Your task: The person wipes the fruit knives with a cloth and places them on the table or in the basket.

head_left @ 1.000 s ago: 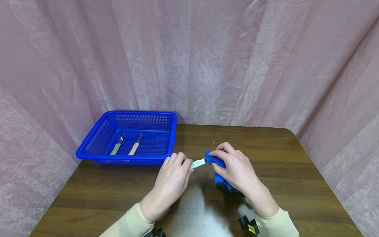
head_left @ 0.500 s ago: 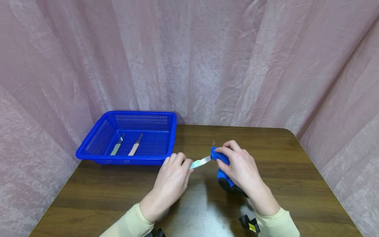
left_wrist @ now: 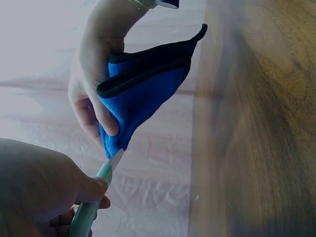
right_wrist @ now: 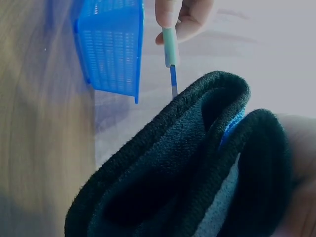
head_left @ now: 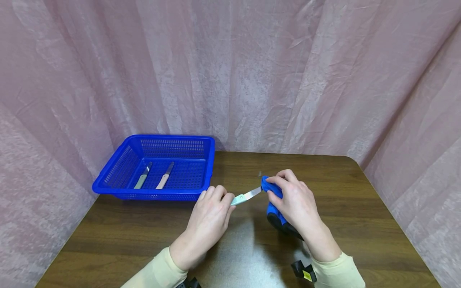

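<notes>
My left hand (head_left: 210, 224) grips the mint-green handle of a small knife (head_left: 239, 199), its blade pointing right and slightly away. A blue cloth (head_left: 272, 188) with black edging is pinched in my right hand (head_left: 293, 202), folded around the blade's tip. Between handle and cloth a length of bare blade shows. In the left wrist view the cloth (left_wrist: 143, 91) hangs in folds from the right thumb and fingers, with the knife (left_wrist: 94, 202) reaching its lower corner. The right wrist view has the cloth's dark folds (right_wrist: 163, 148) covering the blade's end.
A blue plastic basket (head_left: 153, 191) stands on the wooden table (head_left: 345, 216) at the back left. Inside lie two knives, one with a pale green handle (head_left: 141, 181) and one with a pink handle (head_left: 163, 181). A pink curtain (head_left: 252, 80) hangs behind the table.
My right hand has slid the cloth rightward and slightly away along the blade, baring more metal. The left hand and knife have stayed in place.
</notes>
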{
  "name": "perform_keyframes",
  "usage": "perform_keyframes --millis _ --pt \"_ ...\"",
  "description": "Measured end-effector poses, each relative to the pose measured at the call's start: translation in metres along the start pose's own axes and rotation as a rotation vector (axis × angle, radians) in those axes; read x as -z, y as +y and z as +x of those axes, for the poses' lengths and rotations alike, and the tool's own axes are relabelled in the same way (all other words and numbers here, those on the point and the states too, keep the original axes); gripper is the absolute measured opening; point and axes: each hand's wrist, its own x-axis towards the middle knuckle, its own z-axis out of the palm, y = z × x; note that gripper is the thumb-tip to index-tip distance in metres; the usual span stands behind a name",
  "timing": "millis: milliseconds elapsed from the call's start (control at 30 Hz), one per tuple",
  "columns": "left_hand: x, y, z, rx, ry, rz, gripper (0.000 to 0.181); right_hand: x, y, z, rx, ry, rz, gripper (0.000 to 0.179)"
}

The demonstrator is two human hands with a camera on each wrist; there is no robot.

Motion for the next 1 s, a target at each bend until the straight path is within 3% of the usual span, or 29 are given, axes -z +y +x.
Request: perform_keyframes --millis 367,1000 --pt "0.0017 0.0002 0.0002 -0.001 0.013 -0.001 0.018 0.0011 -0.0003 0.001 -0.056 -0.001 -0.002 0.031" --pt "0.0049 -0.0013 0.0001 0.003 0.035 0.014 0.018 0.0041 0.0001 0.0017 -0.082 0.0 0.011 0.032"
